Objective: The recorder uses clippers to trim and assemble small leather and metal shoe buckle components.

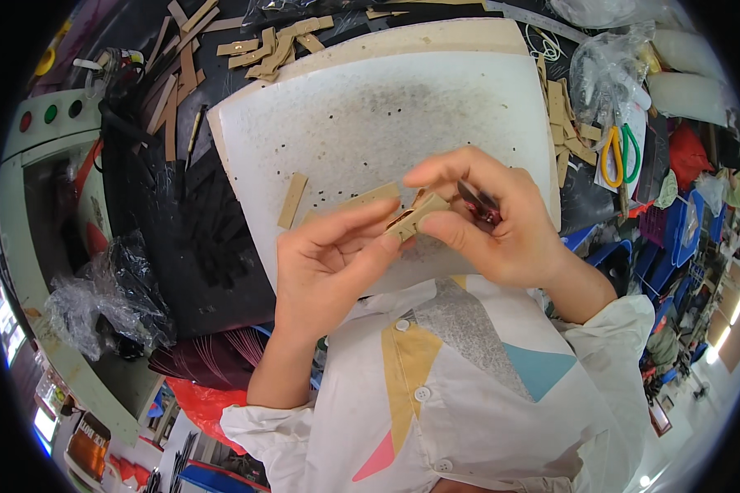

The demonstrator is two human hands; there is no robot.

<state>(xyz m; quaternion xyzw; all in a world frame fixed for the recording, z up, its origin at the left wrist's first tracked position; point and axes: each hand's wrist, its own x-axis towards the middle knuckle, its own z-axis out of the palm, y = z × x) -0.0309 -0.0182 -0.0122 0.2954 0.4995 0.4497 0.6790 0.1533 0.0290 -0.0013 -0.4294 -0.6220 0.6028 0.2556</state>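
Note:
Between both hands, above a white board (444, 90), is a short tan leather-like strip (426, 215) with a shiny metal piece on it. My left hand (321, 267) pinches its left end between thumb and fingers. At the other end, the thumb of my right hand (514, 226) presses on the strip while the index finger arches over it. A small dark-bladed tool with reddish handles, like thread snips (478, 204), is tucked in my right hand. On the board beside my left hand lie one loose tan strip (293, 200) and another strip (372, 196), partly covered by my fingers.
Small dark scraps dot the board. Tan strips with metal pieces (279, 49) pile up beyond its far edge, and more tan pieces (561, 123) lie to the right. Scissors with yellow and green handles (621, 154) are at the right; a machine with coloured buttons (51, 113) stands left.

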